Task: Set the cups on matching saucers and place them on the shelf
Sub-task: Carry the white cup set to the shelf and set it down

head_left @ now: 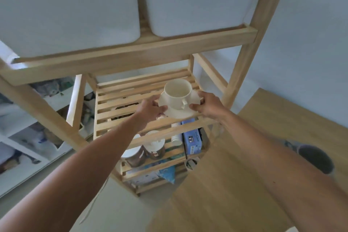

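Arms extended forward, left hand [150, 107] and right hand [208, 104] each in closed grip on opposite rims of cream saucer [178, 110] carrying matching cup [178, 92], over slatted wooden shelf [120, 107].

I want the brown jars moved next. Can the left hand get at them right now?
Probably not: the left hand and right hand both hold the saucer, and the slatted shelf covers the brown jars.

Cup [177, 90] on saucer [179, 112], two-handed
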Motion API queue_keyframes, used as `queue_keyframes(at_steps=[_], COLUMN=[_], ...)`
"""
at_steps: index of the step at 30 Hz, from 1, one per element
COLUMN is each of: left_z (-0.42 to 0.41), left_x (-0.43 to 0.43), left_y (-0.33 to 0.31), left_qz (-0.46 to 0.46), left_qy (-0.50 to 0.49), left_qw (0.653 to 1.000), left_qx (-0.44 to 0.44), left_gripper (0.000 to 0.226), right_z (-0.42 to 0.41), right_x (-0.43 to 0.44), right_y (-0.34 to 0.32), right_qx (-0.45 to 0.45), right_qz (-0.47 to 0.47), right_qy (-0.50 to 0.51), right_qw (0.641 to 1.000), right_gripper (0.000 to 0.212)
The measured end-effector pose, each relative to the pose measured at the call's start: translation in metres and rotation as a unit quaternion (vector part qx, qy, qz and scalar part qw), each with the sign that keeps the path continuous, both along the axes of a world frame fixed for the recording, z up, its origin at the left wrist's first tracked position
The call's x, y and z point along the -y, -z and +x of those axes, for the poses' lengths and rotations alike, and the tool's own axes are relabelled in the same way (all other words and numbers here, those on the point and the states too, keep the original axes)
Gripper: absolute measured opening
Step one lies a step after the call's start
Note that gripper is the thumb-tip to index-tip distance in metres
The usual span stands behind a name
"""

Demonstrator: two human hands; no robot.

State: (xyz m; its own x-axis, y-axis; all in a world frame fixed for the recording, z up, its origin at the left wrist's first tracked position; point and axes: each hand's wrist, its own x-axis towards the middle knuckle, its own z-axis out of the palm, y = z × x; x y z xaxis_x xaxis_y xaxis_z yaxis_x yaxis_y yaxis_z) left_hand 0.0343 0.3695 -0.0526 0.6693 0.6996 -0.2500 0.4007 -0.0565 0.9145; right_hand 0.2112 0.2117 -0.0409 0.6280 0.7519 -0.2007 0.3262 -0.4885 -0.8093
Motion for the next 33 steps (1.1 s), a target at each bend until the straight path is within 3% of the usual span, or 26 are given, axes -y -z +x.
queue_keyframes(at_steps=[7,10,12,15,19,28,33], left_z=[0.061,0.083,0.095,0.11,0.123,0.135,0.13], left_x=[-0.068,-0.092,-0.104,-0.117,-0.13,-0.138,-0.13], left_y=[0.027,0.038,0.042,0.047,0.049,0.045,0.044], left_qz=[0.116,0.143,0.176,0.205,0.21,0.261,0.28], left_qy=[0.023,0.022,0.028,0.028,0.033,0.073,0.05], left_qw=[0.992,0.988,0.982,0.975,0.972,0.945,0.936], left_qx=[-0.033,-0.043,-0.066,-0.079,-0.102,-0.185,-0.206], left_gripper=[0.033,0.035,0.032,0.029,0.037,0.046,0.047], right_z=[0.055,0.076,0.088,0.1,0.11,0.111,0.1], right_x=[-0.069,-0.094,-0.109,-0.125,-0.139,-0.146,-0.143], right_y=[0.031,0.04,0.045,0.053,0.057,0.05,0.049], right_qx=[0.038,0.054,0.059,0.057,0.05,0.058,0.105], right_qz=[0.007,-0.01,-0.015,-0.018,-0.028,-0.057,-0.056], right_qy=[0.004,0.01,0.014,0.026,0.032,0.037,0.044], right_qw=[0.999,0.998,0.998,0.998,0.998,0.996,0.992], right_gripper=[0.046,0.019,0.022,0.045,0.059,0.06,0.056])
